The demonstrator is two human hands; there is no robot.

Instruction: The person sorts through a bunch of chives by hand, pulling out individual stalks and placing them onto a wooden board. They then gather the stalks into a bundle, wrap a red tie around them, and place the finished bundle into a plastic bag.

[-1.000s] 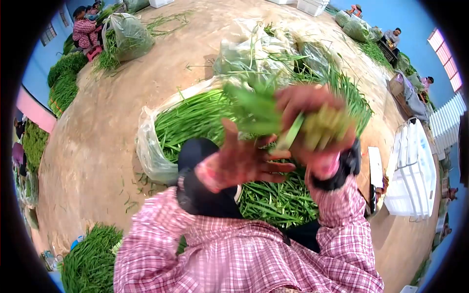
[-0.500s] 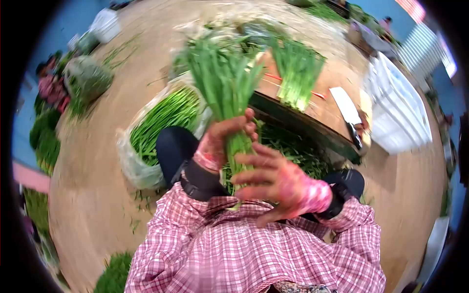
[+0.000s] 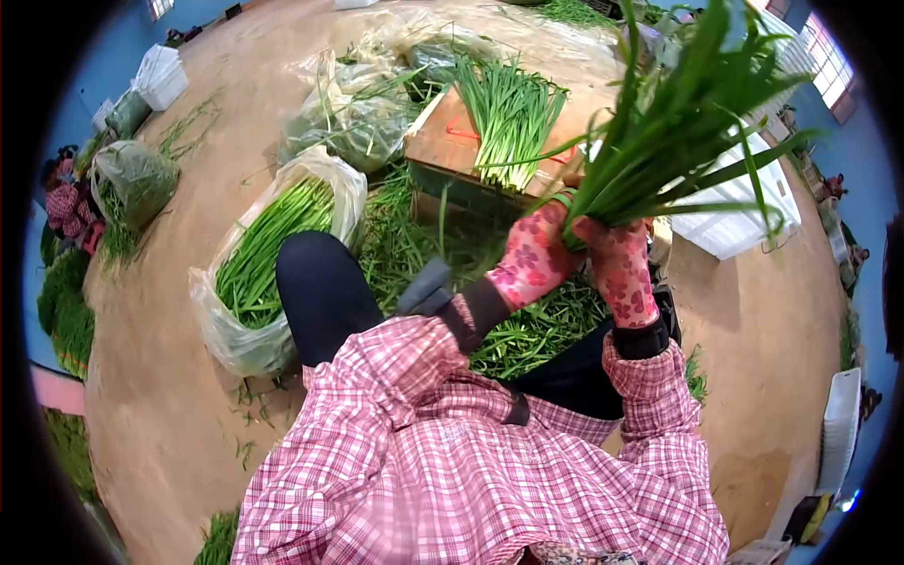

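Observation:
A bunch of green garlic chives (image 3: pixel 659 141) is raised at the upper right, its leaves fanning out to the right. My left hand (image 3: pixel 544 247), in a pink floral glove, closes around the lower part of the bunch. Against the same part, my right hand (image 3: pixel 617 259) in a matching glove is closed on it from the near side; some fingers of both hands are hidden. Another bunch of chives (image 3: pixel 513 122) lies on the wooden board (image 3: pixel 435 141) beyond my hands, with red ties (image 3: pixel 461 130) near it.
An open plastic bag of green stalks (image 3: pixel 273 235) stands left of my knee. Loose leaves (image 3: pixel 527 344) cover the floor between my legs. A white crate (image 3: pixel 744 212) stands right of the board. More plastic bags (image 3: pixel 348 122) lie behind; people (image 3: pixel 68 207) sit at far left.
The bunch has swung from the middle to the upper right and now leans rightward. My right hand, spread and blurred before, has closed on it. My view has shifted.

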